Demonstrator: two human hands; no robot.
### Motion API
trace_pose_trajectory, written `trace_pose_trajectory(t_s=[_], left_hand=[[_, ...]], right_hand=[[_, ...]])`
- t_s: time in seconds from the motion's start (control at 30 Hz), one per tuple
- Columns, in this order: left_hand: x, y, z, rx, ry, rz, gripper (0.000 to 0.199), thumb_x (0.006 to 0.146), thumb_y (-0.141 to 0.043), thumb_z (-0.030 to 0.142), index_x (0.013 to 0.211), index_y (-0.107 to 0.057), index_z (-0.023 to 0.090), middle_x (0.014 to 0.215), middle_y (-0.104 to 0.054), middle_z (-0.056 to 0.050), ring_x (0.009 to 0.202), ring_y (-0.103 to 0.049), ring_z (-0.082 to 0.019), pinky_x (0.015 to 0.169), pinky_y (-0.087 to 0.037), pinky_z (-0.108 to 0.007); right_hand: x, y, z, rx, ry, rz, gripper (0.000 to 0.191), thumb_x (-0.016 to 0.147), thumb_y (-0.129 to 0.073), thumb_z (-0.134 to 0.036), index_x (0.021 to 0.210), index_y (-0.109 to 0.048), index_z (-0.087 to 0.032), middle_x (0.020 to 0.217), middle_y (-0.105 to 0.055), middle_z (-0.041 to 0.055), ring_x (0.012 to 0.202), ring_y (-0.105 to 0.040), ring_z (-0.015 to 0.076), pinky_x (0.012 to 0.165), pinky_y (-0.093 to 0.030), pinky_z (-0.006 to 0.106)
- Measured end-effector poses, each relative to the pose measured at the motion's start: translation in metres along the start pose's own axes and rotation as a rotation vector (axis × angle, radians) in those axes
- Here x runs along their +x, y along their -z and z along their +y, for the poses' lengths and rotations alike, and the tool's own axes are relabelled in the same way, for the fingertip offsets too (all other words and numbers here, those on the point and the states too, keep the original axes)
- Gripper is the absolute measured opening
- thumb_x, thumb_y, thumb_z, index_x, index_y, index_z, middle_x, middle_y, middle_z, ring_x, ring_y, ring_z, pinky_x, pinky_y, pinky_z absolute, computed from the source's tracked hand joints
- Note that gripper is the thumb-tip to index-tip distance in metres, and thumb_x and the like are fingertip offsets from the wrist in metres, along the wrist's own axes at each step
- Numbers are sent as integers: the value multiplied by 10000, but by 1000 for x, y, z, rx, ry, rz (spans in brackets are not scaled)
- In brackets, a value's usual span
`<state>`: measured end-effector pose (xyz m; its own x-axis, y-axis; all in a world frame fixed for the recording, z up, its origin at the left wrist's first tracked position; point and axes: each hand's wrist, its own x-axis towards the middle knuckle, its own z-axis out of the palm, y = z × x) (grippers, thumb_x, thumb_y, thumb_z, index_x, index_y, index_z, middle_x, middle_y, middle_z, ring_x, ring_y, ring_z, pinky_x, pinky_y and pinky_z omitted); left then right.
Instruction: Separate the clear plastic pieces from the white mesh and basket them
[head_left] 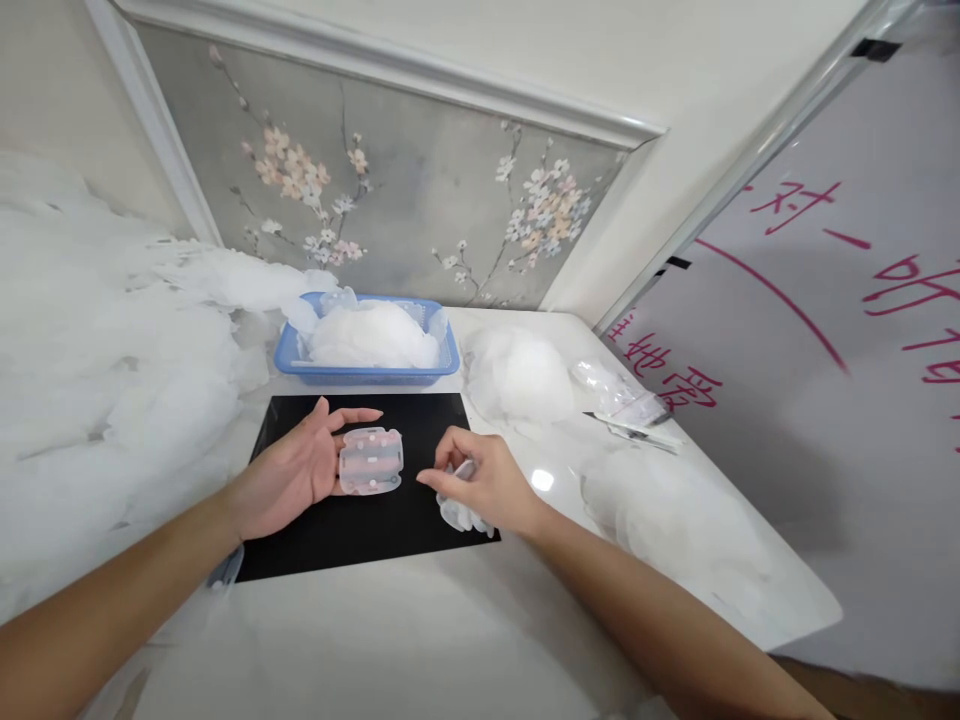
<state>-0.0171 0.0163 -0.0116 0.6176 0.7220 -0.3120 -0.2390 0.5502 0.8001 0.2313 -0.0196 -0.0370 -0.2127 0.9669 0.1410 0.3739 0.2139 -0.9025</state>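
Observation:
My left hand [300,470] is palm up over the black mat [397,530], its fingers apart. A thin translucent rounded piece [371,462] with small holes and slots lies across its fingers. My right hand [480,480] is at the mat's right side, its fingers curled around several similar translucent pieces [461,512] that hang below the thumb. The two hands do not touch. Another translucent piece [225,570] is by the mat's lower left corner, partly hidden by my left wrist.
A blue basket [367,377] of white translucent pieces stands behind the mat. A large white heap [112,400] fills the left. Bagged pieces [517,375], clear plastic [619,390], a white tool [637,433] and another pile [675,520] lie right. A whiteboard [787,400] borders the table.

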Motion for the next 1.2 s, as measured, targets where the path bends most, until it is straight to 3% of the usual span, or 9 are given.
trace_pose_trajectory(t_s=[0.27,0.57,0.7,0.8,0.87,0.93,1.0,1.07,1.2], left_hand=[[-7,-6,1,39,-4,-68,610,906,-465,701,1300,-576,248,1289,-665,-109,1121,-645,-303,967,-476,-468],[-7,-7,-4,95,0,-118,589,904,-508,675,1311,-589,256,1317,-638,-85,1128,-622,-260,893,-492,-352],[-6,-10,-4,251,-28,18,473,876,-660,518,1280,-610,278,1214,-693,-70,971,-663,-228,785,-507,-315],[-5,-9,-7,431,-32,102,399,852,-686,295,1248,-636,286,1125,-732,-50,846,-669,-188,723,-501,-282],[-4,-6,-8,450,-60,7,488,783,-673,186,1259,-647,292,1249,-702,-48,1050,-664,-230,866,-510,-311],[-4,-4,-9,446,-84,-140,589,718,-670,128,1282,-649,300,1386,-634,-31,1302,-547,-271,1066,-430,-359],[-5,-4,-8,483,-76,-219,585,741,-673,129,1299,-645,305,1407,-623,-26,1365,-501,-285,1142,-363,-395],[-5,-5,-7,538,-40,-208,491,833,-655,180,1307,-638,306,1353,-665,-38,1297,-573,-283,1126,-385,-417],[-4,-5,-8,473,2,-165,425,916,-641,299,1339,-601,290,1367,-662,-77,1264,-610,-280,1104,-433,-445]], right_hand=[[-5,-18,8,-320,404,-81,195,938,-607,-392,1043,-720,-273,752,-660,40,637,-551,174,642,-420,299],[0,-16,11,-322,474,0,254,959,-529,-300,956,-778,-250,638,-515,13,552,-460,144,590,-411,286],[-1,-15,10,-306,481,-27,243,946,-546,-302,911,-781,-248,619,-495,0,536,-443,133,583,-402,288],[-3,-15,5,-158,401,-29,198,917,-595,-328,888,-770,-242,740,-580,32,606,-517,139,598,-433,293],[-5,-14,1,9,281,10,160,878,-649,-355,850,-750,-233,874,-635,62,718,-582,164,643,-463,303],[-5,-13,-3,191,91,36,180,846,-682,-388,796,-713,-218,874,-664,62,729,-589,172,641,-464,305],[-3,-11,-6,361,-118,25,231,821,-700,-427,767,-678,-203,756,-664,34,631,-544,147,585,-429,283],[-1,-10,-6,502,-270,14,279,777,-732,-464,767,-671,-192,664,-635,4,560,-487,121,541,-381,258],[5,-8,-2,631,-395,9,320,689,-794,-457,830,-715,-180,633,-602,-21,551,-458,102,540,-335,242]])
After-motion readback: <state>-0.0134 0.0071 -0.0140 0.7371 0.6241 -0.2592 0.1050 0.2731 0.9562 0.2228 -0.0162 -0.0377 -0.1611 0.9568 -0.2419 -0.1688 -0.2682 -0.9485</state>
